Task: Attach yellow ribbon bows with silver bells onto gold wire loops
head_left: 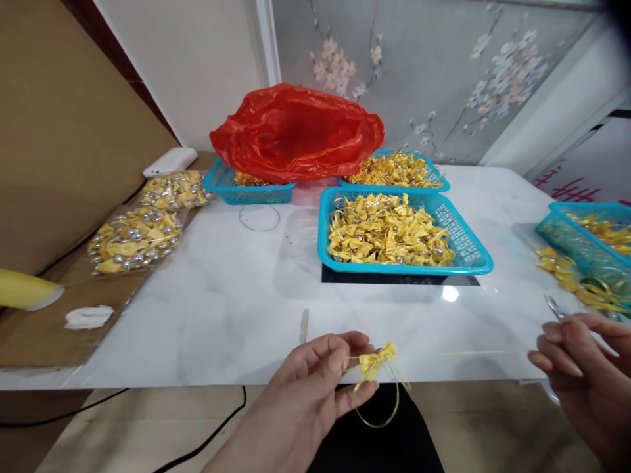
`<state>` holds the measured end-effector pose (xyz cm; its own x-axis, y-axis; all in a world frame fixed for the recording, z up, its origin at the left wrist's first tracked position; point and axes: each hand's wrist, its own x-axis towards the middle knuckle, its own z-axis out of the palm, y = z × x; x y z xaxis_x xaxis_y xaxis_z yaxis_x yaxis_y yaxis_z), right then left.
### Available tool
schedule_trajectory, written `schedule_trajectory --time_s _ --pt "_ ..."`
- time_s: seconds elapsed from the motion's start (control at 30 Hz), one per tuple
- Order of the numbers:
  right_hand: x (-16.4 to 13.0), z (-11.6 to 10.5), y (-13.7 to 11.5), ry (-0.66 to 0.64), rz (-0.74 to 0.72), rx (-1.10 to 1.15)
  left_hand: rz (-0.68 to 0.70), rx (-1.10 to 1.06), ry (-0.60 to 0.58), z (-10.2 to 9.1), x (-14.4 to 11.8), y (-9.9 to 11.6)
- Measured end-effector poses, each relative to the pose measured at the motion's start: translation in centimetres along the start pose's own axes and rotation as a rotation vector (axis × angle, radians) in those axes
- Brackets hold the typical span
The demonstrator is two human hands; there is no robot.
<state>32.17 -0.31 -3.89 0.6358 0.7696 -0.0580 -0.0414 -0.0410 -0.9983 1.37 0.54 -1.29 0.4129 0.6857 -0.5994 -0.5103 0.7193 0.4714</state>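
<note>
Clock centre: a yellow ribbon bow, seen over the near edge of the glossy white marbled surface; 12 o'clock points toward the far edge.
Left hand: just off the bow toward 8 o'clock; thumb and fingers pinch the bow at its 9 o'clock end.
Cord: a thin golden loop hangs from the bow at 6 o'clock.
Right hand: at 3 o'clock, well apart from the bow; fingers curled around a slender silver metal tool, mostly hidden, its tip protruding.
Front basket: a turquoise perforated plastic tray at 12 o'clock, heaped with yellow bows and silver beads.
Red plastic bag: gaping at 11 o'clock, behind the tray.
Right basket: a turquoise plastic basket at 2 o'clock, loose yellow pieces beside it.
Clear bag: at 10 o'clock, filled with yellow ribbon and silver beads.
</note>
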Motion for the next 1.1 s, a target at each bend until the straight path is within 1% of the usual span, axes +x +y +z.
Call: schedule_trajectory --time_s 0.07,0.17,0.27,0.33,0.4,0.43,0.5,0.6,0.67,0.7,0.73,0.77,0.8,0.9,0.97,1.03,1.1 --pt "0.4 -0.2 0.0 0.034 0.034 0.014 -0.024 -0.051 -0.002 -0.2 0.0 0.0" --pt "1.4 -0.8 0.1 0.061 0.046 0.033 -0.007 0.027 0.023 -0.6 0.1 0.0" --pt "2.4 -1.5 0.1 0.116 0.006 0.067 0.016 0.08 0.044 -1.0 0.3 0.2" --pt "2.7 -1.8 0.0 0.146 -0.024 0.077 -0.005 0.03 0.006 -1.0 0.5 0.4" --pt "2.5 -1.8 -0.1 0.149 -0.025 0.068 -0.043 -0.043 -0.043 -0.9 0.7 0.7" --pt "2.3 -1.8 -0.1 0.144 -0.02 0.06 -0.053 -0.077 -0.049 -0.7 0.8 0.9" --pt "1.8 -1.5 -0.1 0.137 -0.007 0.049 -0.023 -0.125 -0.014 -0.4 1.1 1.2" --pt "1.5 -0.8 0.2 0.127 0.03 0.053 0.053 -0.205 0.083 0.1 1.5 1.6" --pt "1.6 -0.4 0.4 0.11 0.068 0.067 0.058 -0.288 0.145 0.2 1.7 1.9" --pt "1.8 -0.2 0.5 0.102 0.085 0.076 0.059 -0.307 0.158 0.2 1.8 2.1" --pt "2.0 0.0 0.6 0.104 0.09 0.087 0.064 -0.284 0.15 0.2 1.9 2.3" --pt "2.2 0.1 0.5 0.11 0.089 0.095 0.073 -0.201 0.119 0.1 1.9 2.4" --pt "2.3 0.1 0.4 0.12 0.08 0.104 0.078 -0.057 0.058 0.0 1.9 2.6" --pt "2.9 0.1 -0.4 0.125 0.038 0.118 0.065 0.59 -0.136 -0.1 2.0 3.3" --pt "3.4 0.1 -1.2 0.119 0.003 0.11 0.034 0.949 -0.186 0.3 2.0 3.7" --pt "3.8 0.4 -2.0 0.1 -0.059 0.104 0.037 1.148 -0.183 0.9 2.0 3.9" --pt "4.1 1.0 -2.8 0.125 -0.129 0.083 0.04 1.232 -0.169 1.5 2.2 3.9"
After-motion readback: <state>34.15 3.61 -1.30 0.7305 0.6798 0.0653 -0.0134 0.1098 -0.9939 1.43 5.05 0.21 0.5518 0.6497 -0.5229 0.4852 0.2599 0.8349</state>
